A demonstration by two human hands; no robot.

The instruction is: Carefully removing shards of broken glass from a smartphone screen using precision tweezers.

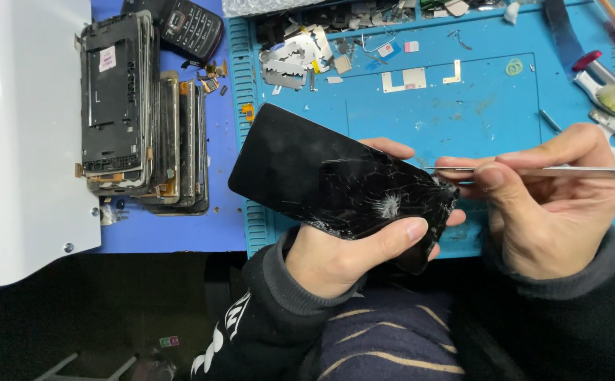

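Observation:
My left hand (350, 254) grips a black smartphone (307, 169) with a badly cracked screen, thumb laid across its lower edge near a star-shaped break. The phone lies tilted above the front edge of a blue work mat (462, 106). My right hand (547, 197) pinches a thin metal pry tool (575, 171), its tip touching the phone's right corner.
A stack of stripped phone frames (138, 113) stands on the left, with a dark keypad phone (191, 25) behind it. A white device (18, 141) fills the far left. Razor blades (290, 63), small parts and hand tools (614, 99) lie along the mat's top and right.

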